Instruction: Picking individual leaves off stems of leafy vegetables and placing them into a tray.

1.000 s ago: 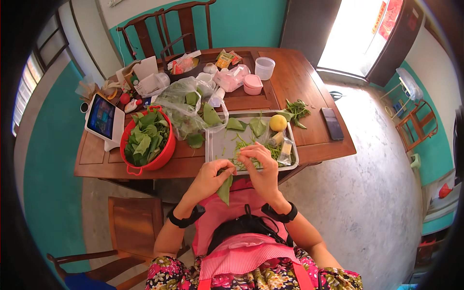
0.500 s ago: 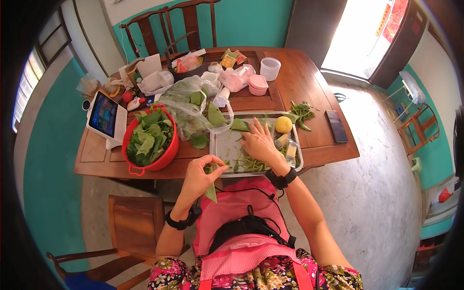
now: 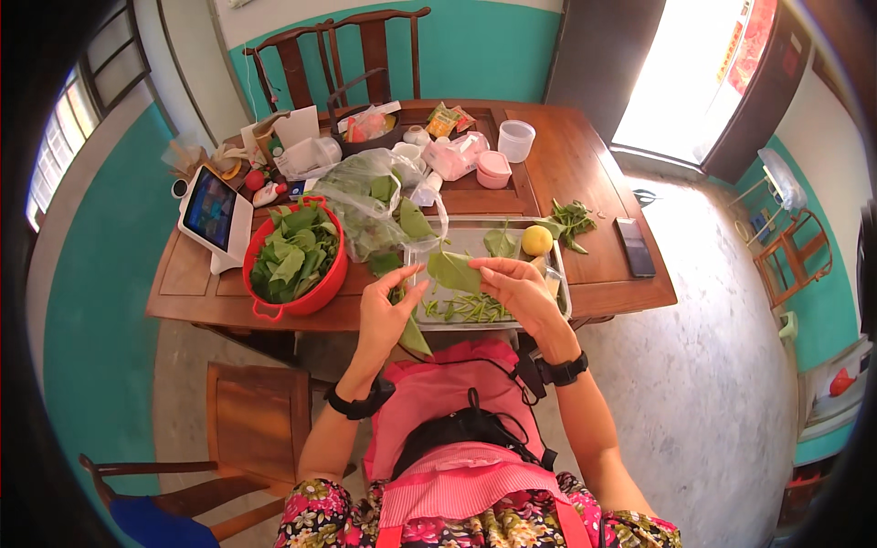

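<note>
Between finger and thumb, my right hand [image 3: 523, 294] pinches a broad green leaf [image 3: 452, 272] over the metal tray [image 3: 468, 241]. My left hand [image 3: 387, 309] is closed around leafy greens [image 3: 414, 337] that hang below its palm, and its fingertips are close to the pinched leaf's left end. Cut or snapped green stems [image 3: 473, 309] lie in the tray, with another leaf [image 3: 501, 243] and a yellow lemon-like fruit [image 3: 536, 240] at its far side. Left of the tray, a red colander [image 3: 326, 290] is heaped with leaves [image 3: 294, 254].
A clear plastic bag [image 3: 340, 194] of greens lies behind the tray. At left stands a tablet-like screen [image 3: 212, 212]. A sprig of leaves [image 3: 574, 219] and a phone [image 3: 635, 247] lie at right. Tubs [image 3: 516, 142] and packets sit farther back. A wooden chair [image 3: 258, 416] is at lower left.
My right hand has lifted from the tray and moved back toward me, now with a leaf in its fingers. My left hand has risen slightly, still holding greens. The view has shifted a little.
</note>
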Tool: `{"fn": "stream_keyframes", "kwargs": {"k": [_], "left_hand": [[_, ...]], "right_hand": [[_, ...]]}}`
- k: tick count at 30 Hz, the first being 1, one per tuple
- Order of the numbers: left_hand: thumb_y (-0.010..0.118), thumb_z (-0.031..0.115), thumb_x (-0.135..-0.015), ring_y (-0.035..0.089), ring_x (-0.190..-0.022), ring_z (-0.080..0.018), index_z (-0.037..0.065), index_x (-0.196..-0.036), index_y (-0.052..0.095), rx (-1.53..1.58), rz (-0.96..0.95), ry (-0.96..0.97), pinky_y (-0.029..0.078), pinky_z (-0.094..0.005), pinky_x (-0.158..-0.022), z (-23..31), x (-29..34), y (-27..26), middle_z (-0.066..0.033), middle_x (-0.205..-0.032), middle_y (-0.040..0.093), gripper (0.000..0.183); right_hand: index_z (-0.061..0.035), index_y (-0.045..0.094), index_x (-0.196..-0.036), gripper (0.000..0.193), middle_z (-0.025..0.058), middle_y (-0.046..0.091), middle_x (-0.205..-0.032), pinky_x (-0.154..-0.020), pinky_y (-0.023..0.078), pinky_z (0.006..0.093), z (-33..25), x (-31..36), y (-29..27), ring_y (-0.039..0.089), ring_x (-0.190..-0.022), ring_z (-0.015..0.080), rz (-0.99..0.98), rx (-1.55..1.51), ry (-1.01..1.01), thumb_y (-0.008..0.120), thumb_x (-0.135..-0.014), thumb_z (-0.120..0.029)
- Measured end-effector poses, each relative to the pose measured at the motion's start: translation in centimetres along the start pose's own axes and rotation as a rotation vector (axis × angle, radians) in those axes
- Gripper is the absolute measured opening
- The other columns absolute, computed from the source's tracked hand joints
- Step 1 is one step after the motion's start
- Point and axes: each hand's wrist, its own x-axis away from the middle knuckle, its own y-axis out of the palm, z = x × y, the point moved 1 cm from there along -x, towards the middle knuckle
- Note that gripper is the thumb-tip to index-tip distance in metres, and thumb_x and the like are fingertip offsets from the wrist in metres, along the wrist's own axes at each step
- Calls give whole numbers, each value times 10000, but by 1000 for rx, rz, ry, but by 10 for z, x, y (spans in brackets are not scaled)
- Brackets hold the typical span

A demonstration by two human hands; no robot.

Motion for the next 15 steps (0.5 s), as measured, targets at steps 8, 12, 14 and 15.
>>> {"fn": "stream_keyframes", "kwargs": {"k": [8,12,14,15], "left_hand": [[767,138,-933,549,-856,-54,3,-1158,754,175,-78,-4,451,-229,-816,4,-2,14,38,-928,667,262],[738,153,-955,535,-833,-43,8,-1002,734,150,-62,-23,433,-223,-772,0,3,10,49,-874,635,153],[699,176,-980,485,-774,-28,36,-882,667,239,-53,-117,395,-223,-714,0,6,5,67,-800,568,174],[666,191,-997,432,-733,-18,65,-824,612,226,-38,-120,356,-225,-677,3,8,5,81,-757,502,220]], "right_hand": [[19,711,-1222,233,53,722,-1138,-926,544,271,15,27,12,665,-1014,113,-170,-250,80,639,-1029,-89],[-57,741,-1174,227,68,734,-1145,-891,541,313,9,8,-1,694,-1022,190,31,711,-135,711,-959,-122],[-97,748,-1162,265,108,709,-1232,-974,497,440,3,-17,-19,651,-1157,298,82,1063,-388,739,-899,-129],[-115,743,-1192,273,115,696,-1248,-1068,412,505,-2,-27,-24,573,-1273,307,196,1318,-461,710,-927,-172]]}}
